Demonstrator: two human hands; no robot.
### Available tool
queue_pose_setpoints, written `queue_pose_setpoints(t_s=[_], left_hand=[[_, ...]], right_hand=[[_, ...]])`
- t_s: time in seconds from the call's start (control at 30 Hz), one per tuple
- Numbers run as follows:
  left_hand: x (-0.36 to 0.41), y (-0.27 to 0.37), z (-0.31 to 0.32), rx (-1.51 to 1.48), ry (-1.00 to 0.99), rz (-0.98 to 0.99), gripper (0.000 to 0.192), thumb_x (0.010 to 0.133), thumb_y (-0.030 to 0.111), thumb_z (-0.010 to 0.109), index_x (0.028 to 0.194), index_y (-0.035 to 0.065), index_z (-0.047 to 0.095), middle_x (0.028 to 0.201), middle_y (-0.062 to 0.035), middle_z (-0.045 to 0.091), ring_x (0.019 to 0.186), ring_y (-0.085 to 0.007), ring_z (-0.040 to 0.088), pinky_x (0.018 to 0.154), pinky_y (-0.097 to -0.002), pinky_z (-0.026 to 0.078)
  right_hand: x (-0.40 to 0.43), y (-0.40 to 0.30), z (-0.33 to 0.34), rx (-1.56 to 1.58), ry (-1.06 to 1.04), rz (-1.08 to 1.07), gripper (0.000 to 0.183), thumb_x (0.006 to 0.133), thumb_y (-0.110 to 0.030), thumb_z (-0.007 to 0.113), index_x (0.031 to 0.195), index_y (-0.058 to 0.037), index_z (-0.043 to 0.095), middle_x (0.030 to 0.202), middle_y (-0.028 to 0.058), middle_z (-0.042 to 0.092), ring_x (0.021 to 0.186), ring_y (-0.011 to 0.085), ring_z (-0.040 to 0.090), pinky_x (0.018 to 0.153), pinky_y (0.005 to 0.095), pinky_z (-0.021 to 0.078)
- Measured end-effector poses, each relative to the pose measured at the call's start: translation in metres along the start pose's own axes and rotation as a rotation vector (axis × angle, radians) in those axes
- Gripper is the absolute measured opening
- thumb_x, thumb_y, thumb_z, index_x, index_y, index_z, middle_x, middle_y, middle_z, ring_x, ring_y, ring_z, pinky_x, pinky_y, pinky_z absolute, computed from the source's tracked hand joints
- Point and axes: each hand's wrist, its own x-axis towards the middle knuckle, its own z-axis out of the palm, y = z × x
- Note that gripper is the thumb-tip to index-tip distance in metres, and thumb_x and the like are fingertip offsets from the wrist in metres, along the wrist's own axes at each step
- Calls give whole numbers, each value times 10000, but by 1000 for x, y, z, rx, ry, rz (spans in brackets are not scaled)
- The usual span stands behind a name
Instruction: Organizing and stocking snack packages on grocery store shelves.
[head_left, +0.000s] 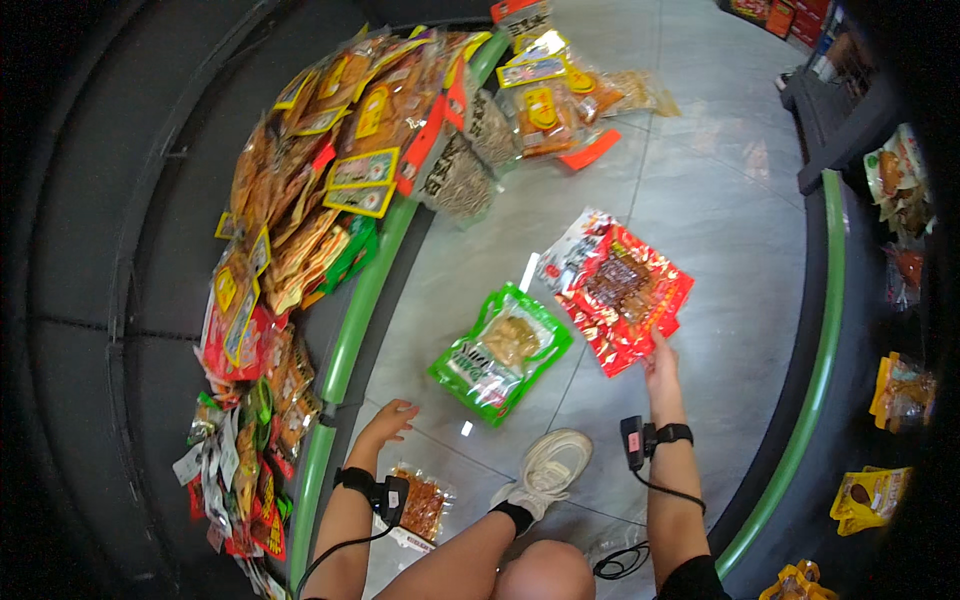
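My right hand (663, 366) grips the lower right corner of a red plastic snack packet (626, 281) with brown food in its window. Another packet with a red and white printed face (574, 247) lies partly under it. Left of these, a green snack packet (504, 352) with pale food showing rests on the grey tiled floor. My left hand (390, 421) hovers below and left of the green packet, its fingers apart and holding nothing. Under my left forearm's side lies a clear packet of reddish-brown food (420, 506) on the floor.
A dark shelf with a green front rail (371, 300) bears heaped packets (375, 112) at the left. More packets (541, 116) lie on the floor at the top. Another green rail (825, 315) curves along the right, with packets (870, 499) beyond. A white shoe (551, 465) stands near the bottom.
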Motion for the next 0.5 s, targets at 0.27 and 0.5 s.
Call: queue_pose_setpoints(t_s=[0.27, 0.5], left_hand=[[-6, -79, -2, -73, 30, -109, 501, 720, 410, 561, 1096, 110, 421, 1037, -89, 491, 903, -213, 497, 720, -385, 414], [-18, -211, 0, 489, 237, -13, 981, 496, 382, 748, 1255, 62, 214, 1211, -177, 355, 1108, -317, 352, 861, -412, 355]], right_hand=[[-29, 2, 23, -12, -105, -128, 302, 790, -114, 526, 1073, -48, 443, 982, 84, 542, 809, 192, 566, 652, 317, 492], [-66, -19, -31, -157, -142, -91, 314, 803, -128, 496, 1094, -42, 414, 983, 94, 542, 802, 188, 571, 641, 324, 501]])
